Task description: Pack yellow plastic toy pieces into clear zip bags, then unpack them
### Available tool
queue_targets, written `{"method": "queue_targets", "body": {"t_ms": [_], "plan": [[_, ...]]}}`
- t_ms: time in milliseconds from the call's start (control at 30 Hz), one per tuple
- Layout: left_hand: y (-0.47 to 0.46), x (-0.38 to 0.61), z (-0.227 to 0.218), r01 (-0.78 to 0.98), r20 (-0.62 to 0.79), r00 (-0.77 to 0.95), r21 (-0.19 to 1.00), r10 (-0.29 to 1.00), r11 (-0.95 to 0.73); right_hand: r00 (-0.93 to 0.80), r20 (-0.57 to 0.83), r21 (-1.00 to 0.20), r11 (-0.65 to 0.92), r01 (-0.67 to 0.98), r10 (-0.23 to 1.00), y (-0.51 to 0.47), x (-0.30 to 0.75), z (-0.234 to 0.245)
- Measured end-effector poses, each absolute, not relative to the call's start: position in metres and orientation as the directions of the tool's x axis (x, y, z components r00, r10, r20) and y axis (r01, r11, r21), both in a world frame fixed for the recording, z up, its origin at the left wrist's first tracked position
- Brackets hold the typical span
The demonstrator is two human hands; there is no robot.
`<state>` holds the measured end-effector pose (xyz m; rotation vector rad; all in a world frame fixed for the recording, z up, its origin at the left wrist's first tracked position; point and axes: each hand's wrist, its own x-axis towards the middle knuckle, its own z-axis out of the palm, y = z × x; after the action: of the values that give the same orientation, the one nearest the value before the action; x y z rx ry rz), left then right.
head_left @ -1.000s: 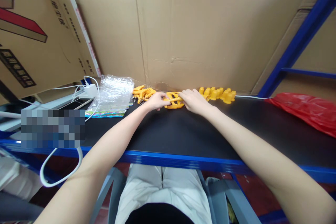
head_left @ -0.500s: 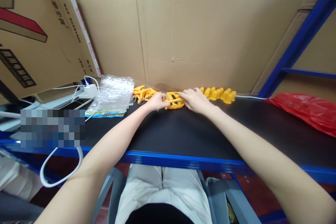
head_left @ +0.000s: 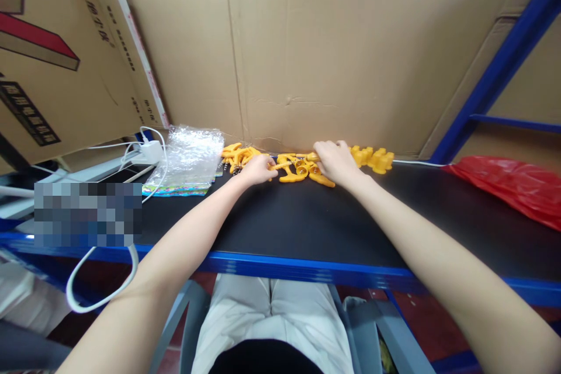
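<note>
My left hand (head_left: 259, 170) is closed, with its fingertips pinching a slim yellow plastic piece (head_left: 280, 166) that points to the right. Beside it, on the black tabletop, lie several curved yellow plastic pieces (head_left: 287, 177) and round yellow cup-like parts (head_left: 301, 169). My right hand (head_left: 335, 159) reaches over the right end of this group, fingers curled down among the yellow parts. Its fingertips are partly hidden, so what they grip is unclear. Behind my left hand is a pile of yellow pieces (head_left: 239, 155) with small dark chains. Knobbly yellow parts (head_left: 379, 159) stand in a row right of my right hand.
Clear plastic bags (head_left: 193, 149) lie at the left, near a white charger (head_left: 149, 152) and cables. A red plastic bag (head_left: 508, 184) is at the right. Cardboard (head_left: 328, 58) walls the back, and a blue rail (head_left: 307, 269) edges the table's front.
My right hand has moved right, away from the left hand, uncovering round yellow parts between them. My left hand has stayed nearly in place with the slim yellow piece.
</note>
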<state>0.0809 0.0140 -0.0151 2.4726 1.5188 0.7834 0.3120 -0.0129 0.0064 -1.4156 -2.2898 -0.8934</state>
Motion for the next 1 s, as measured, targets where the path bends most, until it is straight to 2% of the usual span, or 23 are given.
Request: {"method": "queue_targets", "body": {"t_ms": [167,367,500,600,667,767,900,1000], "plan": [[0.026,0.062,-0.018,0.895,0.496,0.218,0.241,0.840,-0.375,-0.354,0.530,0.243,0.262,0.934,0.770,-0.001,0.329,0.002],[0.034,0.040,-0.019,0.937,0.607,0.167,0.149,0.777,-0.317,-0.338,0.453,0.194,0.279,0.941,0.825,0.004,0.330,-0.003],[0.047,0.028,-0.029,0.963,0.527,0.140,0.124,0.838,-0.239,-0.337,0.454,0.191,0.279,0.941,0.825,0.004,0.329,-0.001],[0.057,0.023,-0.037,0.961,0.411,0.152,0.152,0.899,-0.233,-0.322,0.476,0.179,0.268,0.947,0.818,0.004,0.332,0.001],[0.062,0.023,-0.042,0.954,0.386,0.151,0.183,0.910,-0.236,-0.291,0.505,0.149,0.250,0.957,0.812,0.005,0.338,0.004],[0.065,0.023,-0.046,0.950,0.414,0.149,0.192,0.898,-0.246,-0.179,0.600,0.052,0.185,0.981,0.780,0.010,0.353,0.010],[0.063,0.023,-0.049,0.963,0.493,0.139,0.134,0.859,-0.233,0.084,0.753,-0.140,0.035,0.990,0.653,0.021,0.391,0.012],[0.062,0.022,-0.050,0.977,0.547,0.071,0.129,0.834,-0.168,0.280,0.772,-0.275,-0.096,0.957,0.571,0.026,0.427,0.004]]}}
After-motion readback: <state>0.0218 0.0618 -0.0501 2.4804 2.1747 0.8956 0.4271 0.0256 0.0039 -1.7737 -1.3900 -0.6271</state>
